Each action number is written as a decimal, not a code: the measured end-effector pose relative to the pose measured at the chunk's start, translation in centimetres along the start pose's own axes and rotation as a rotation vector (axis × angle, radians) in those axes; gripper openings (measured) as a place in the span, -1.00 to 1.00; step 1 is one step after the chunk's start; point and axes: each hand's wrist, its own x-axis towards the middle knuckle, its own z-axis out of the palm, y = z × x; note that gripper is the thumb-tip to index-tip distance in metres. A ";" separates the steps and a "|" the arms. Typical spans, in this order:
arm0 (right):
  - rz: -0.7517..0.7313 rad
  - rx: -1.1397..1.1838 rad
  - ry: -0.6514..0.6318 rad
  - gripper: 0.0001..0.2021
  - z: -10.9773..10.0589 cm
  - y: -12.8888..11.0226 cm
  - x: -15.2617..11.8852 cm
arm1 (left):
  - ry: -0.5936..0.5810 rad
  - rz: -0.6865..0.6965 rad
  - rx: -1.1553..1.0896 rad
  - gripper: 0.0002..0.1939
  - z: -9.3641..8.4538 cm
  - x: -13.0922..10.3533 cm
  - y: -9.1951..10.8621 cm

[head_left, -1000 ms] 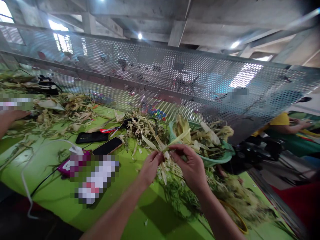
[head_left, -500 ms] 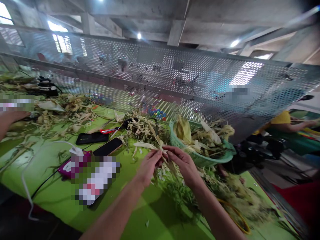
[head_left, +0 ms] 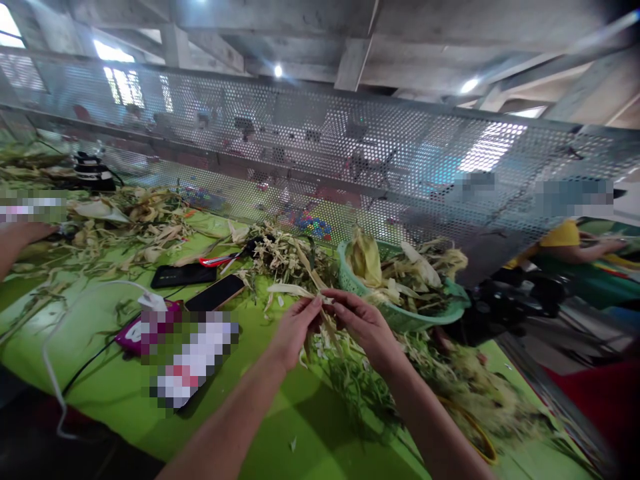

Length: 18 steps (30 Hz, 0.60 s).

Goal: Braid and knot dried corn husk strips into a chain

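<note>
Pale dried corn husk strips (head_left: 289, 289) are pinched between my two hands over the table. My left hand (head_left: 294, 332) is closed on them, thumb on top. Beside it, my right hand (head_left: 367, 330) has its fingertips pressed together on the same husk; the exact grip is partly hidden by the fingers. One strip sticks out to the left, and another hangs below the hands. Just behind my right hand stands a green plastic basket (head_left: 425, 323) holding corn husks (head_left: 366, 263). Green shredded plant bits (head_left: 357, 390) lie beneath my hands.
Two phones (head_left: 215, 293) lie left of my hands, near a purple power strip (head_left: 133, 337) with a white cable and a red-handled tool (head_left: 217, 260). Husk scraps (head_left: 285, 260) lie behind. Another person's hand (head_left: 33, 232) is at far left. A perforated metal screen (head_left: 300, 160) stands behind.
My fingers have shifted slightly on the husk strips, and the hanging strip has moved a little. Both hands stay in nearly the same place.
</note>
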 end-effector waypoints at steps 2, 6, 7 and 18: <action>-0.028 -0.003 0.084 -0.68 -0.1 0.4 0.2 | 0.016 0.006 -0.002 -0.60 -0.2 0.1 0.0; -0.085 -0.029 0.113 -0.71 -0.3 0.9 0.4 | 0.039 0.028 0.015 -0.65 -0.3 0.1 -0.1; -0.088 -0.055 0.101 -0.70 -0.3 1.0 0.4 | 0.037 0.026 0.019 -0.66 -0.3 0.1 0.0; -0.018 -0.130 0.022 -0.66 0.3 0.9 0.3 | 0.128 0.451 0.621 -0.75 -0.2 -0.4 1.1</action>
